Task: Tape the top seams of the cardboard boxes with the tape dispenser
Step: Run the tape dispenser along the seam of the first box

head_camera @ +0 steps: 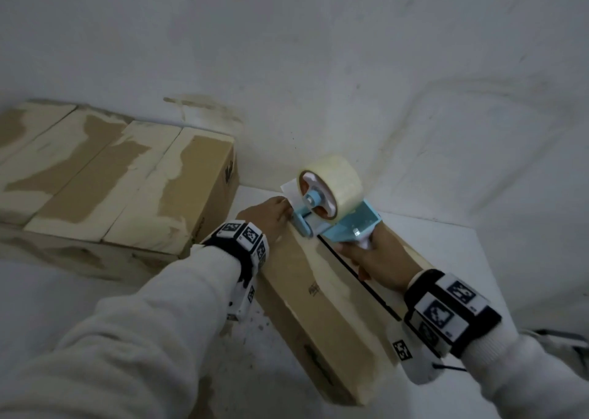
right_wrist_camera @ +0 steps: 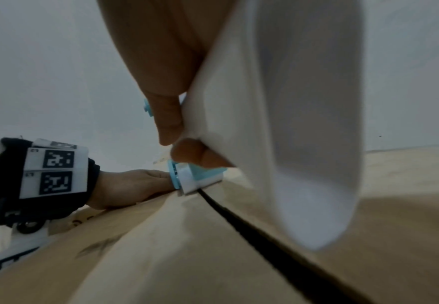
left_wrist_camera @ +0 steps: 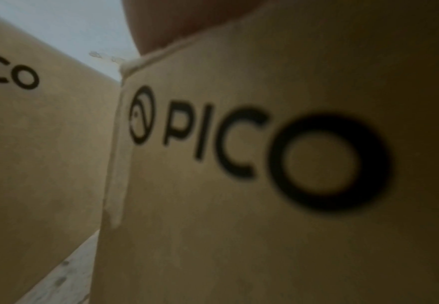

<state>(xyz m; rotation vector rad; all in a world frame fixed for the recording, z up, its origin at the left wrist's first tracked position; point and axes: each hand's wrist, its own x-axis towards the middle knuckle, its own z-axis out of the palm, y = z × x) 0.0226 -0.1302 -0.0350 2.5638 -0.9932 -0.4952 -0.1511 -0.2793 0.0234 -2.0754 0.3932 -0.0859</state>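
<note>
Near box (head_camera: 310,294) runs lengthwise away from the person, standing on the white floor (head_camera: 478,259). Its top seam (head_camera: 357,275) shows as a dark open slit between the two flaps.

Right hand (head_camera: 374,254) is over the seam, fingers wrapped tight round the white handle of the tape dispenser (head_camera: 338,214). In the right wrist view thumb and fingertips meet round the handle (right_wrist_camera: 278,123). The dispenser's blue front end sits on the box's far end, right at the seam; the roll of clear tape (head_camera: 331,186) is on top.

Left hand (head_camera: 269,218) lies on the box's top left edge at the far end, just beside the dispenser's nose, fingers reaching toward the far edge. Can't tell whether they are flat or hooked over it. Left wrist view only shows the box's side with PICO lettering (left_wrist_camera: 252,144).

Bare floor right of the box. On the left, a narrow gap, then a row of taped boxes (head_camera: 111,176) against the white wall (head_camera: 318,52). Wall is close behind the dispenser.
</note>
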